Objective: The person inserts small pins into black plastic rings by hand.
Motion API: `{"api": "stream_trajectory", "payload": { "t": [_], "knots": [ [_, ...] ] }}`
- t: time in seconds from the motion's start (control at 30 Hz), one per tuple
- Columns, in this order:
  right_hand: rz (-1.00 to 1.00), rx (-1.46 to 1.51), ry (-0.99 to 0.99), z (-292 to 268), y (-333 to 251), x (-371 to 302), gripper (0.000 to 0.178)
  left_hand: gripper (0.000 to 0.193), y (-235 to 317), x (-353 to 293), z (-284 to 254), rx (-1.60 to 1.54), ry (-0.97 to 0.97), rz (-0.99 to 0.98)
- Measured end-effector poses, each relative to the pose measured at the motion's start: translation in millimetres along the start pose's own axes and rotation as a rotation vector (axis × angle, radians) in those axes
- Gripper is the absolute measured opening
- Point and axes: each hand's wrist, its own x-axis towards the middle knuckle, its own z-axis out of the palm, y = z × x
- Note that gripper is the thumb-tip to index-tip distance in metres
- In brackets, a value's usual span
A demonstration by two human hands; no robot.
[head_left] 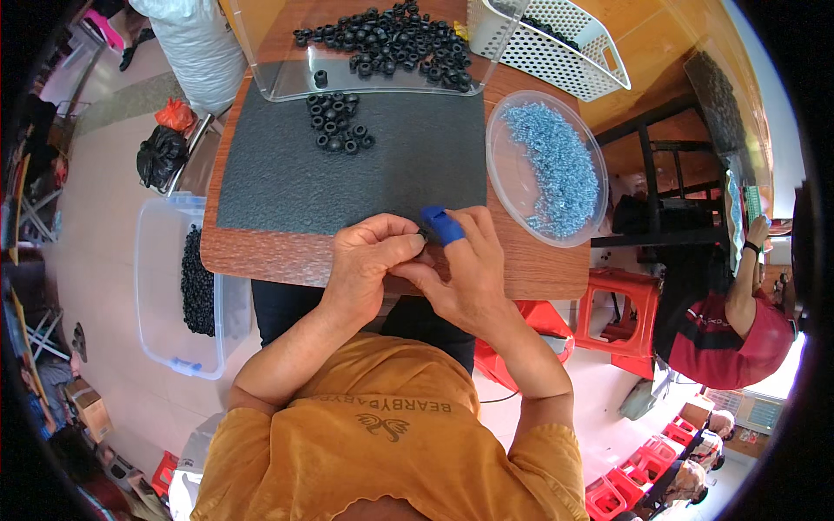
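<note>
Both hands meet at the front edge of the table, over a dark grey mat (269, 165). My left hand (365, 260) pinches a small round black part (423, 234) between thumb and fingertips. My right hand (473, 265) is right beside it, its fingers curled in. One of its fingers wears a blue finger cover (444, 226). Anything between the right fingertips is hidden. Ahead on the mat lies a small group of black ring-shaped parts (334, 117). Farther off, a clear plastic tray (373, 91) bears a larger heap of black parts (404, 39).
To the right, a round clear lid (512, 195) holds many small light-blue pieces (556, 165). A white perforated basket (556, 65) stands behind it. At the left, a clear bin (161, 321) contains black pieces. Red stools (621, 304) and another person (734, 334) are at the right.
</note>
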Motion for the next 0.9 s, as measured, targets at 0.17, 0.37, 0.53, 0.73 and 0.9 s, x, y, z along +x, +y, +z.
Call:
{"api": "stream_trajectory", "payload": {
  "t": [0.17, 0.37, 0.53, 0.73, 0.9],
  "knots": [
    [-0.099, -0.046, 0.000, 9.3, 8.8, -0.5, 0.034, 0.006, -1.3, 2.7, -3.1, 0.020, -0.003, 0.008],
    [-0.236, -0.098, 0.036, 11.5, 17.2, -1.8, 0.027, 0.009, 0.7, 2.5, -4.0, -0.028, -0.037, -0.073],
    [-0.202, -0.077, 0.073, 9.8, 16.9, -1.2, 0.026, 0.022, 3.3, 1.4, -4.0, -0.016, -0.063, -0.150],
    [-0.222, -0.111, 0.006, 6.3, 19.6, -7.8, 0.032, 0.028, -0.1, -2.5, -13.6, 0.225, -0.152, -0.145],
    [-0.295, -0.093, 0.064, 14.0, 22.5, -7.4, 0.025, 0.030, -3.9, -4.6, -14.1, 0.313, -0.150, -0.064]
  ]
}}
